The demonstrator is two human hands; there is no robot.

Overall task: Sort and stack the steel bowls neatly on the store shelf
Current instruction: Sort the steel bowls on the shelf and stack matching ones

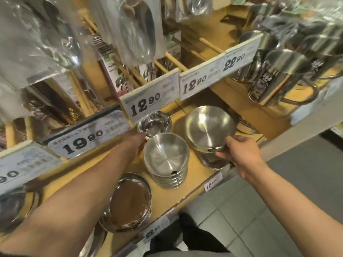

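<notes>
Right hand (239, 154) on tilted, shiny steel bowl (208, 127), rim label visible.

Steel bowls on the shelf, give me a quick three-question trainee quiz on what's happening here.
1. True or false: the right hand holds a tilted bowl by its rim.
2. Which sits nearest the shelf's front edge? A) small bowl B) bowl stack C) mugs
3. Fill in: the left hand reaches beside the ____ bowl.

Key: 1 true; 2 B; 3 small
</notes>
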